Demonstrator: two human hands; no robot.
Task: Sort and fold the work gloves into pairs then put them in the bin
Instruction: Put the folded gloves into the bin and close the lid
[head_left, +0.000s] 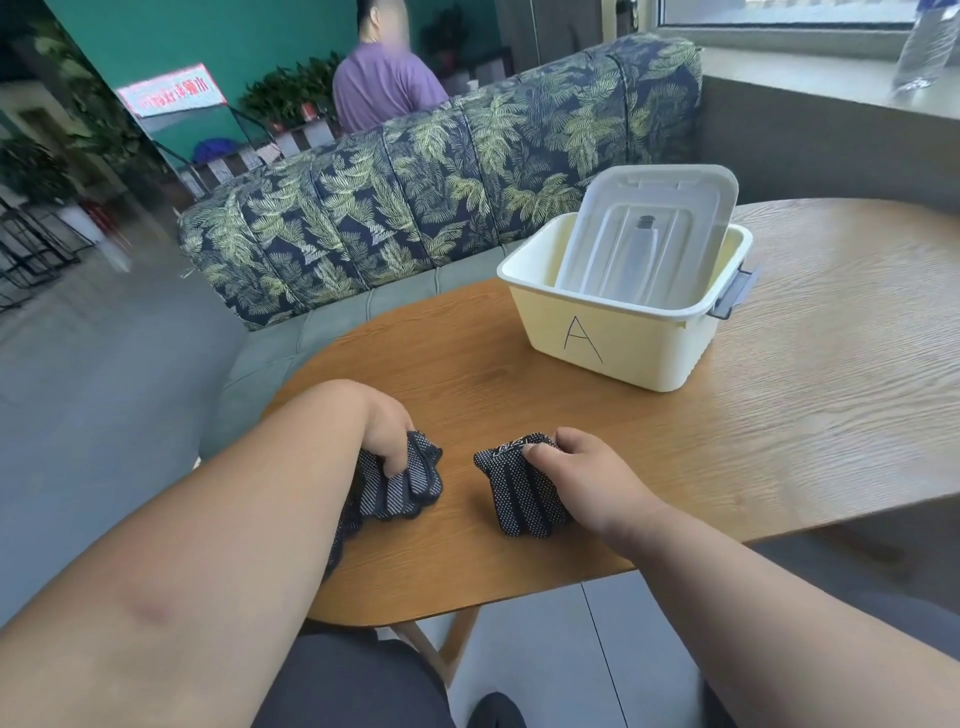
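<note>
My left hand (387, 434) grips one dotted glove bundle (402, 480) and my right hand (576, 467) pinches another bundle (519, 493) just beside it — both look folded, neither binned yet. Ahead of my right hand the bin (618, 343) holds only its tilted lid (649, 234), as far as I can see. Wooden table (779, 415) beneath — a leaf-print sofa (441, 176) beyond.

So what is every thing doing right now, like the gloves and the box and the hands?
Left hand: grips the left glove.
Right hand: fingers pinch the right glove.
Left glove: lying on the table, held.
Right glove: lying on the table, held, apart from the other glove.
Bin: open, marked A, no gloves seen inside.
Lid: off, standing tilted inside the bin.
Table: carries the bin and gloves.
</note>
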